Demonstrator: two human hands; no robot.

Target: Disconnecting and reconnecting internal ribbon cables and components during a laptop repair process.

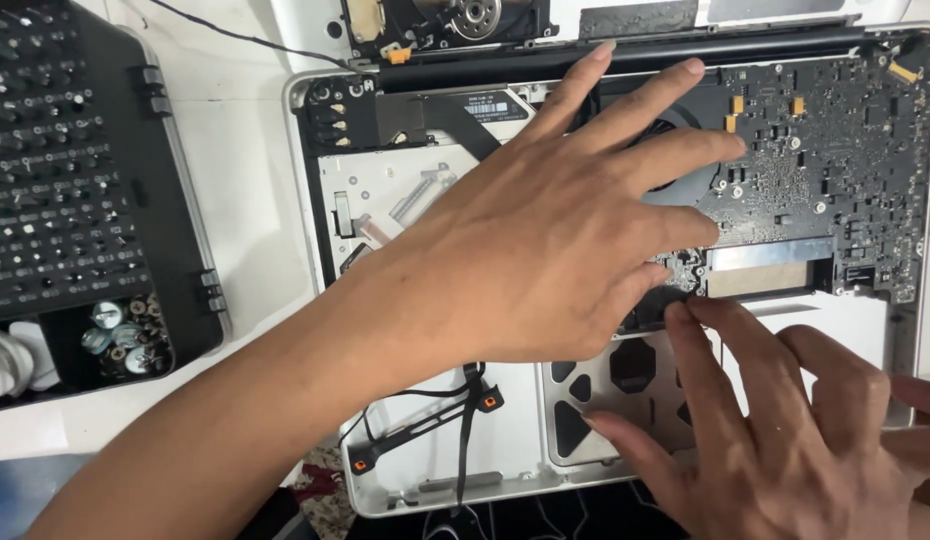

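Observation:
An opened silver laptop case [315,200] lies bottom-up with its dark circuit board [835,150] exposed at the right. My left hand [545,230] stretches across the middle of the case, fingers spread, fingertips resting near the round fan and the board's left edge. My right hand [785,430] comes in from the lower right; its index finger and thumb pinch at a small part at the board's lower edge, just below my left thumb. What it pinches is too small to tell. Under it lies the trackpad's grey underside [605,390].
A black open case of screwdriver bits [75,180] with loose screws sits at the left. A loose black cable with orange-tipped ends [455,410] lies in the laptop's lower left bay. A removed drive part [445,20] rests beyond the laptop's top edge.

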